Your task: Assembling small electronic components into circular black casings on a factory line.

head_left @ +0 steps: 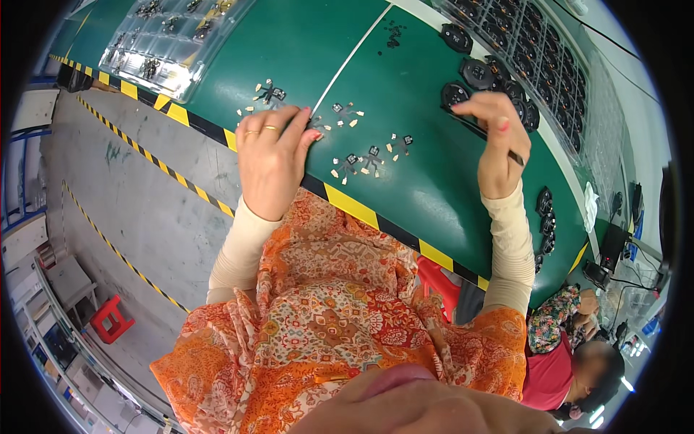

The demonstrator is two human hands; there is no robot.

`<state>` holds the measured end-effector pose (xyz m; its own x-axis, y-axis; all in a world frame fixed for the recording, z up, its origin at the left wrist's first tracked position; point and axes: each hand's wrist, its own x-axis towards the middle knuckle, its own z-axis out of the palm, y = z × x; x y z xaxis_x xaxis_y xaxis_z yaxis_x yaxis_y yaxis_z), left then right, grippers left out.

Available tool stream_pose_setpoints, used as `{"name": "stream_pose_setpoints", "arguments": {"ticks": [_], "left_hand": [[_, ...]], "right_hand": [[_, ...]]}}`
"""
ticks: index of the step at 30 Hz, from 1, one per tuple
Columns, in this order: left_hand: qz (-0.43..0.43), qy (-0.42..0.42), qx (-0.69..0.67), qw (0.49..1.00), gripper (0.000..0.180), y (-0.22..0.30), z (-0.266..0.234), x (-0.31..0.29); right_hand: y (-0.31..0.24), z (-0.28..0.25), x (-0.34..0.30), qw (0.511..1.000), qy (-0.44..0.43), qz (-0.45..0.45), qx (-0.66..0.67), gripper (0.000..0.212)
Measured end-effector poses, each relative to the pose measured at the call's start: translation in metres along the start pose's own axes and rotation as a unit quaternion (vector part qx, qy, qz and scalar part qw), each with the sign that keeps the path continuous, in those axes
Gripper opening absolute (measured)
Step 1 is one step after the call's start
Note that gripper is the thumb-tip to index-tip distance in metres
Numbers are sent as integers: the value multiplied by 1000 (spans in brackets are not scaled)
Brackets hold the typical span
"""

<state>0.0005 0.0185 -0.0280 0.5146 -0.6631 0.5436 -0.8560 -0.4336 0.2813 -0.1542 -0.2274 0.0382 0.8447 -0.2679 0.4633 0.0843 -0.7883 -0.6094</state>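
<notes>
My left hand [271, 159] is over the green table, its thumb and forefinger closed about a small black flex cable [318, 124] with pale tabs. The fingers partly cover that piece. More flex cables of the same sort [373, 160] lie singly to its right and just beyond it. My right hand [500, 141] is bent around a thin dark tool [473, 128], its kind not clear; a dark end of it sticks out beside the palm. Its fingertips are beside a round black casing [455, 95], one of several grouped there; I cannot tell whether they touch.
A clear tray [181, 72] of small parts stands far left. At the far right is a tray of round black casings [538, 50]. Tiny black bits [393, 35] lie at the back. More black parts [546, 217] sit right of my forearm. A person [560, 372] is at lower right.
</notes>
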Motion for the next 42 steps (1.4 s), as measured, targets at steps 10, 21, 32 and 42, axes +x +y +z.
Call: {"name": "stream_pose_setpoints", "arguments": {"ticks": [10,21,32,42], "left_hand": [[116,-48,-131,983,30,15,-3,5],[50,-126,-104,985,45,61,16,-5],[71,-135,-81,985,48,71,28,2],[61,-116,-130,983,40,62,27,-5]], "right_hand": [[31,37,-30,973,9,71,221,46],[45,62,7,975,2,81,206,24],[55,65,23,984,-42,60,162,24],[45,48,-11,973,-52,106,197,24]]}}
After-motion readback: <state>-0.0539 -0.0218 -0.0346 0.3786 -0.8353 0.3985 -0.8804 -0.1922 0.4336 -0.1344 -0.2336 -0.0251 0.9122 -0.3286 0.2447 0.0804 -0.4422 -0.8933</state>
